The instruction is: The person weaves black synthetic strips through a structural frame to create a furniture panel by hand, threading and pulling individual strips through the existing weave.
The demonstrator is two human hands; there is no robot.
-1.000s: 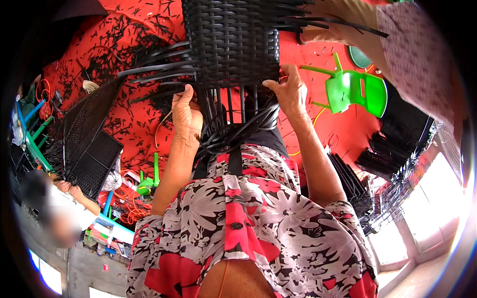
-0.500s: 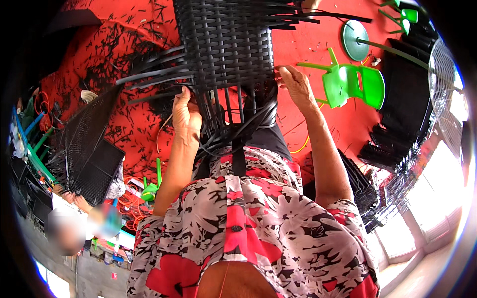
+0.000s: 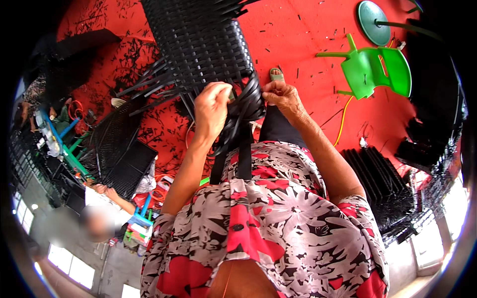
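A black woven panel (image 3: 206,49) of flat plastic strips stretches from the far side toward my lap, its weave tight at the top. At its near end, loose black strips (image 3: 243,107) loop and bunch together. My left hand (image 3: 211,109) is closed at the panel's lower edge, thumb against fingers; what it pinches is hidden. My right hand (image 3: 288,102) pinches at the outer right side of the looped strips, fingertips against a strip there. More loose strip ends (image 3: 149,84) fan out from the panel's left side.
A green plastic chair (image 3: 365,74) lies on the red floor covering (image 3: 303,35) at right. Beyond it is a round green fan base (image 3: 373,24). Black slatted pieces (image 3: 375,174) stand at lower right. Dark woven pieces (image 3: 124,164) and a co-worker's arm (image 3: 119,198) are at left.
The panel has tilted, its far end swinging left. My left hand has moved right and closed at the panel's lower edge. My right hand has come down and inward to the looped strips.
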